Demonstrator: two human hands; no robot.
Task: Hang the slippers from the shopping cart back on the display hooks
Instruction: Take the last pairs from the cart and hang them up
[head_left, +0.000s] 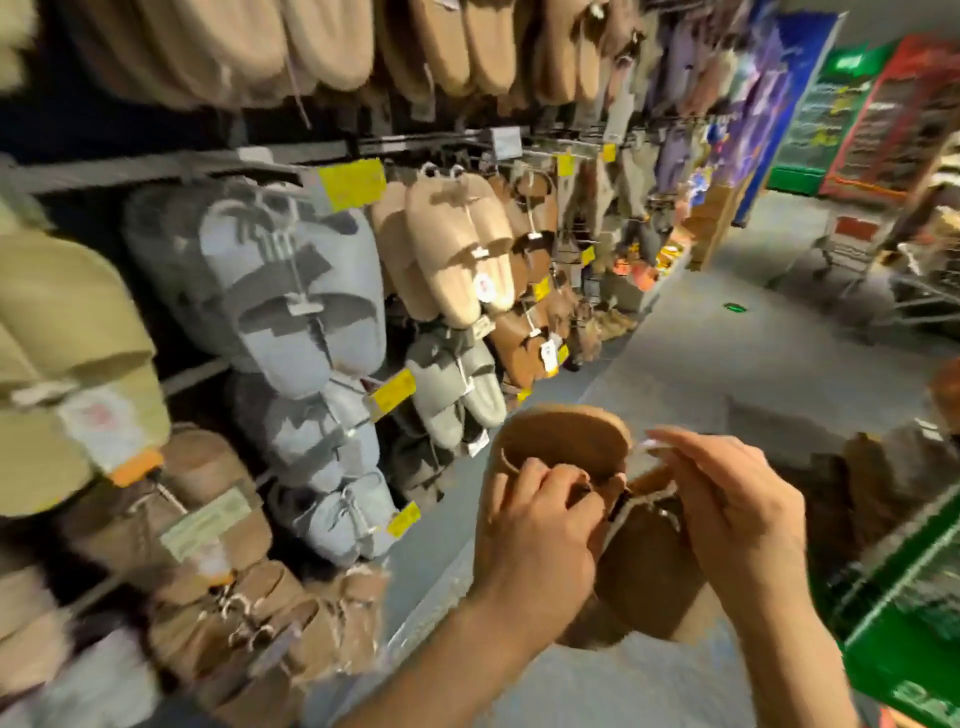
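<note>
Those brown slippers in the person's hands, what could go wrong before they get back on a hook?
Both hands, left hand and right hand, hold the brown slippers in mid-air over the floor, away from the rack; a loose grip could drop them. The display is crowded, so hanging them might knock neighbouring pairs off.

Motion blur smears the slipper wall (291, 291); the yellow price tags (352, 183) are unreadable. The left hand (540, 525) hides part of the brown slippers (566, 441). The green cart (914, 587) is cropped at the right edge.
</note>
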